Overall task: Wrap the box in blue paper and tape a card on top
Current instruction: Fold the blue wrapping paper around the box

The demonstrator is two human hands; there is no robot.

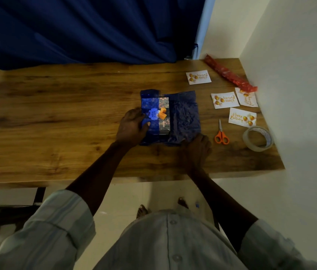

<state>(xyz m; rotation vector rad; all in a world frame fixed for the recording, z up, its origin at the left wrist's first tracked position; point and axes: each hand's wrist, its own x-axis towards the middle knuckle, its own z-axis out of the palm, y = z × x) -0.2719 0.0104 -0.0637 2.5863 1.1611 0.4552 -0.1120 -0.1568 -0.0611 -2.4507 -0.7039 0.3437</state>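
Since the box (pixel 158 115) is already sitting on the left part of the blue paper (pixel 185 115), mid-bench (pixel 56 106), I'd call this the first fold. My left hand (pixel 131 127) lies on the box's left side with its fingers (pixel 146 124) laid fairly flat across the edge, pressing rather than gripping, though that side is dark and I can't rule out paper caught under them. To do this step well I'd keep that hand pinning the box square, so the sheet doesn't skew. My right hand (pixel 197 148) is down at the sheet's near right corner; whether its fingers have pinched the edge or just rest on it I can't tell. I'd lift that corner evenly and pull the paper snug over the top. Further right: scissors (pixel 221 134), four birthday cards (pixel 224 100), a tape roll (pixel 258 138), a red roll (pixel 229 74). Container-wise it's just the box, closed, contents hidden.
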